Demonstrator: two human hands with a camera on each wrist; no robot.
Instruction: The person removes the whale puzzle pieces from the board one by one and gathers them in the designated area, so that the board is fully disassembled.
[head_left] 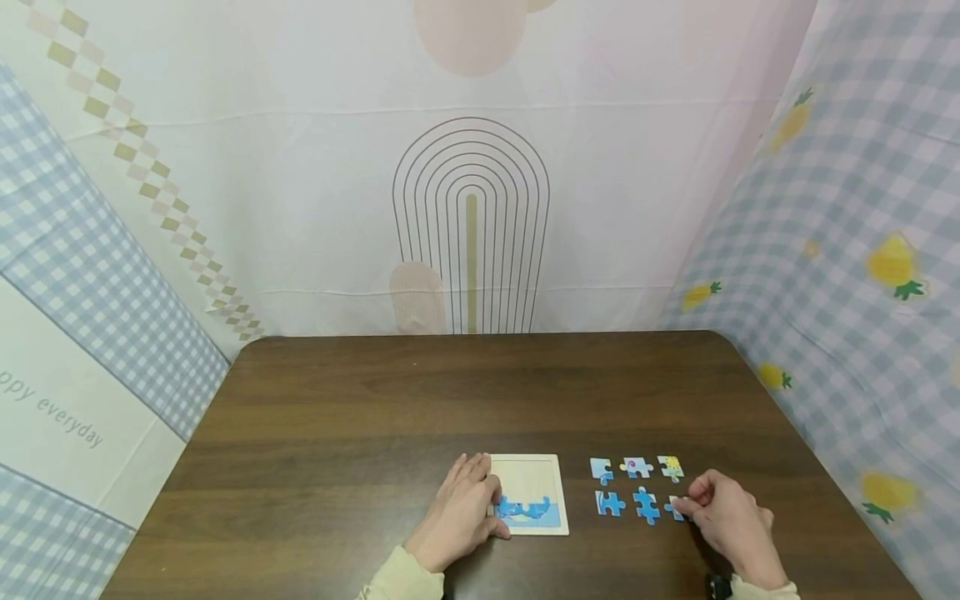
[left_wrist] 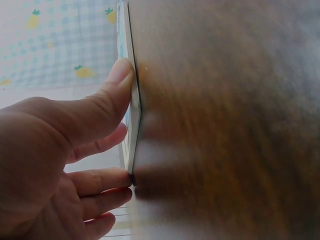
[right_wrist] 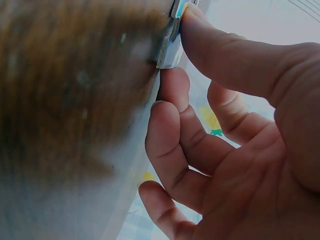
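My left hand (head_left: 461,508) spans the left side of a small pale puzzle tray (head_left: 563,500), holding it with the thumb at the front corner and fingers along the edge. Blue assembled pieces (head_left: 551,515) fill the tray's lower part; its upper part shows bare board. In the left wrist view the thumb presses on the tray edge (left_wrist: 134,110). To the right, my right hand (head_left: 731,521) pinches a jigsaw piece (head_left: 670,507) at the end of the lower row, partly hidden by the fingertips. That piece (right_wrist: 170,55) sits low at the tabletop in the right wrist view.
Between tray and right hand lie several loose jigsaw pieces in two rows, among them a yellow-patterned one (head_left: 671,467) and a blue one (head_left: 646,505). The brown wooden table (head_left: 360,400) meets a patterned cloth (head_left: 322,208) behind, with checked cloth (head_left: 840,333) at the right.
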